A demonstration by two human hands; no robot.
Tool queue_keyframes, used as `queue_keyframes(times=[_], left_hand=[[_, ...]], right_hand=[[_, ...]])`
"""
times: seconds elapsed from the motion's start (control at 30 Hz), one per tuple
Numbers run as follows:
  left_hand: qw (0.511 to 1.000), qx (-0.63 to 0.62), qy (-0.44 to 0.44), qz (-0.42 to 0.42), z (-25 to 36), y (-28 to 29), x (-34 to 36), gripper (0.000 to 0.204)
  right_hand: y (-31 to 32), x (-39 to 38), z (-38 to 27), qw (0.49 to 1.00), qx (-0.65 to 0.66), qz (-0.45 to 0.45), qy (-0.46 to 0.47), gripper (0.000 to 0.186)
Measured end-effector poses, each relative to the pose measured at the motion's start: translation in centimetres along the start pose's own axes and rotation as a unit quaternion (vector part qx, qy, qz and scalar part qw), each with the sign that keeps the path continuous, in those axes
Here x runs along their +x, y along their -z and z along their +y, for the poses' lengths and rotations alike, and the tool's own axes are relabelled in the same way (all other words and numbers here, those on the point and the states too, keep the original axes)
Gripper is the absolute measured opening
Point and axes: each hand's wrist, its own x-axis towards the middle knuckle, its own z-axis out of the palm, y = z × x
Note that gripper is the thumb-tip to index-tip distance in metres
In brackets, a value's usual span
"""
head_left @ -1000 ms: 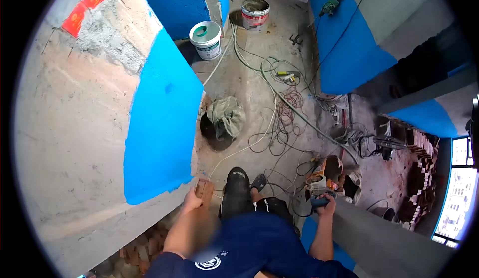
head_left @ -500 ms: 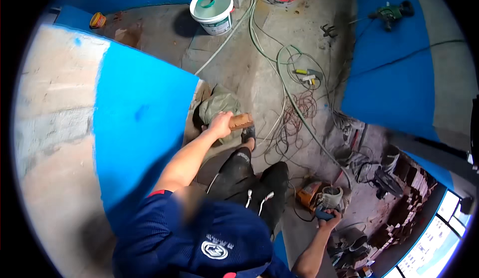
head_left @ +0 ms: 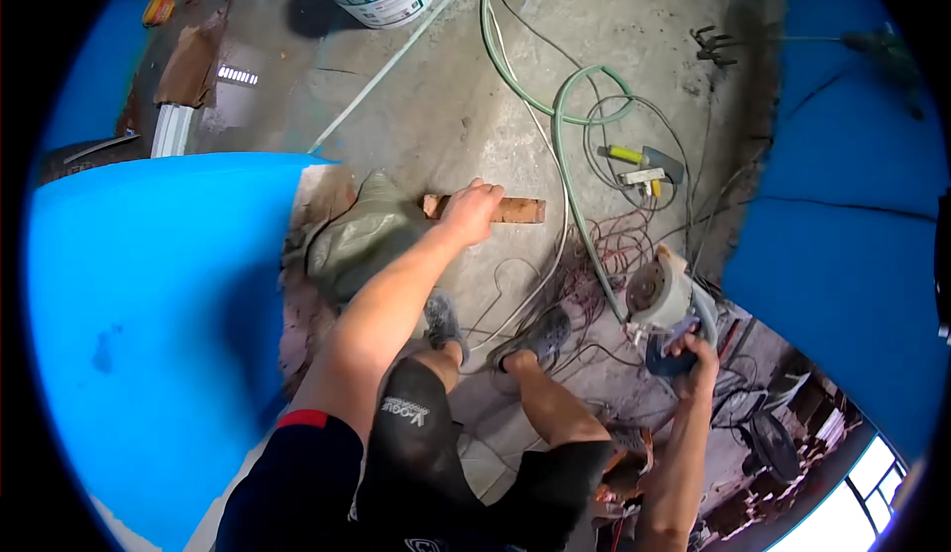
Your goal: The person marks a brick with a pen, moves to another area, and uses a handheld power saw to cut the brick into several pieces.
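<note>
My left hand (head_left: 474,212) is closed over the middle of a narrow reddish-brown brick (head_left: 523,210), whose two ends stick out on either side. The brick is over the concrete floor, beside a green-grey sack (head_left: 367,240); whether it touches the floor I cannot tell. On the right, my right hand (head_left: 696,362) grips the dark blue handle of a handheld power cutter (head_left: 676,290) with a pale round housing. The cutter is held up above the cables, and a green hose runs up to it.
Green hose (head_left: 563,146) and tangled red cable (head_left: 619,245) cross the floor ahead. Near them lie a trowel (head_left: 666,164) and a power strip (head_left: 642,177). A white bucket (head_left: 381,0) stands at the far left. Blue walls (head_left: 168,285) flank me; a drill (head_left: 887,57) shows far right.
My left hand has carried the brick forward and right, away from my leg. My right hand has lifted the cutter from the floor by my right side and brought it forward.
</note>
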Motion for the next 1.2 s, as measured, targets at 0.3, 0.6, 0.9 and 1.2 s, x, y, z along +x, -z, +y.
queue_keyframes(times=[0.3,0.6,0.9,1.2], left_hand=[[0.999,-0.031,-0.039,0.015,-6.8,-10.7,10.3,0.040],[0.983,-0.020,-0.149,0.106,-10.8,-14.6,11.0,0.055],[0.980,-0.083,0.000,-0.178,-11.0,-9.9,13.7,0.061],[0.994,-0.037,-0.092,0.051,-10.1,-15.7,8.0,0.044]], right_hand=[[-9.6,15.0,6.7,0.988,-0.057,-0.095,0.106,0.023],[-12.6,19.2,12.2,0.958,-0.122,-0.107,0.238,0.017],[-13.9,17.7,13.7,0.956,-0.120,-0.093,0.250,0.017],[-15.2,18.7,15.1,0.944,-0.140,-0.121,0.274,0.016]])
